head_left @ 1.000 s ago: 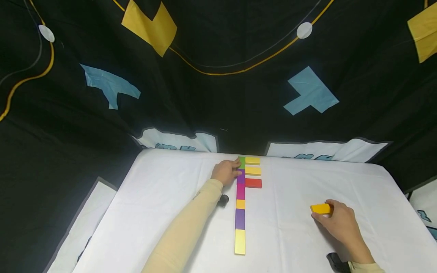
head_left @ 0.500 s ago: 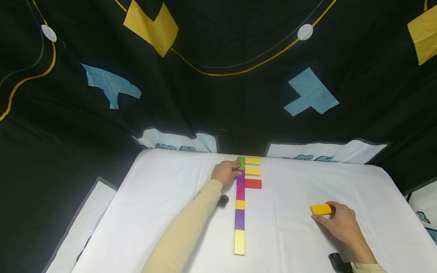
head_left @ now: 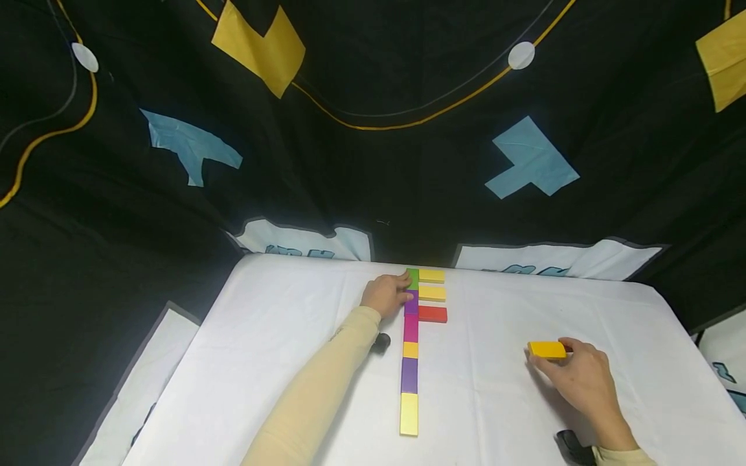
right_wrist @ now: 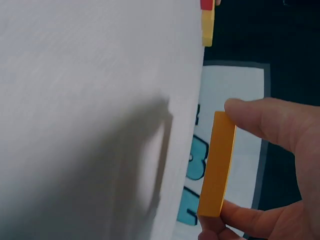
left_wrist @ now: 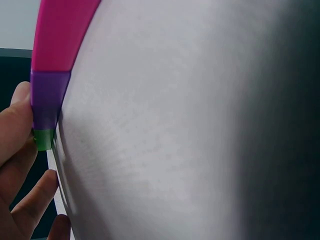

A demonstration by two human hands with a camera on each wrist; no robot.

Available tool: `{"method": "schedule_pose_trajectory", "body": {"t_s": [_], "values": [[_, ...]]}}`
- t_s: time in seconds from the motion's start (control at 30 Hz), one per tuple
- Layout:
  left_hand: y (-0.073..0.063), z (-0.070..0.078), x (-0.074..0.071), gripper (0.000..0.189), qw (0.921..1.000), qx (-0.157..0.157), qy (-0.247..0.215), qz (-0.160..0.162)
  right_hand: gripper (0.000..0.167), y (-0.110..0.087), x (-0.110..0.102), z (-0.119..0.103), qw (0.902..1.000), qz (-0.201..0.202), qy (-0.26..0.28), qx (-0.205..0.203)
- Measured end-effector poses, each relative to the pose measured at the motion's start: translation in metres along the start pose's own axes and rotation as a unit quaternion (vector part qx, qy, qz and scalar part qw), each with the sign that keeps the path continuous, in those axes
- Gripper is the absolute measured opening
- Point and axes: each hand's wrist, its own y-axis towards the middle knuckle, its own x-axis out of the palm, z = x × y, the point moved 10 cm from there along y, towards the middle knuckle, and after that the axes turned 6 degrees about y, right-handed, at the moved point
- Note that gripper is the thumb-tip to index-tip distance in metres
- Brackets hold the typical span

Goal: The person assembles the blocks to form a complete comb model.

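A column of flat coloured blocks runs down the white table, with a green block [head_left: 412, 279] at its far end and a purple block [head_left: 410, 301] below it. My left hand [head_left: 385, 294] lies along the column's left side, fingertips touching the green and purple blocks; its thumb is against the purple one [left_wrist: 49, 97] in the left wrist view. To the right, my right hand [head_left: 583, 375] holds an orange-yellow block [head_left: 546, 350] between thumb and fingers, above the tabletop. In the right wrist view that block [right_wrist: 217, 162] stands apart from its shadow.
Two yellow blocks [head_left: 432, 276] and a red block [head_left: 433, 314] stick out rightward from the column. Nearer lie a magenta block [head_left: 410, 328], a small orange block [head_left: 410, 350], another purple block [head_left: 409, 375] and a pale yellow block [head_left: 409, 414]. A black curtain [head_left: 379, 175] hangs behind.
My right hand has shifted very slightly, tilting the orange-yellow block a little in its grip. My left hand and the blocks on the table stay put.
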Motion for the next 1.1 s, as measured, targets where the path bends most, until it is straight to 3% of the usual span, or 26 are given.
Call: {"method": "schedule_pose_trajectory", "body": {"t_s": [0.23,0.53,1.1], "values": [[0.000,0.000,0.000,0.050,1.0000,-0.001,0.000,0.001,0.081,-0.006,-0.002,-0.019,0.9990,0.021,0.001,-0.040],[0.000,0.000,0.000,0.049,1.0000,0.001,0.004,-0.003,0.079,-0.009,0.012,-0.046,0.9969,0.013,0.012,-0.076],[0.001,0.000,0.002,0.049,1.0000,0.001,0.007,-0.003,0.068,-0.013,0.047,-0.085,0.9947,-0.004,0.016,-0.102]]}}
